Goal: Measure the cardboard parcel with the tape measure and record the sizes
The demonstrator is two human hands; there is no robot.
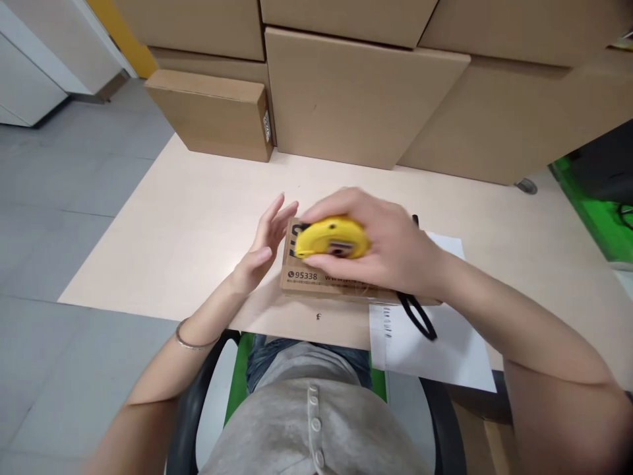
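Note:
My right hand [390,244] is closed around a yellow tape measure [332,237], slightly blurred, with a black wrist strap [418,316] hanging below the hand. Beneath them lies a small brown cardboard box [301,285] with black print, "95338" among it. The hand and tape measure hide much of the box's top. At the box's left end, my left hand [264,244] has its fingers spread and holds nothing. Whether its fingertips touch the box, I cannot tell.
A printed white sheet [435,353] lies on the pale table [198,231], partly under the box. Large cardboard boxes [346,99] line the back edge, with a flatter box [212,119] at the left. A chair armrest [185,409] is near my left elbow.

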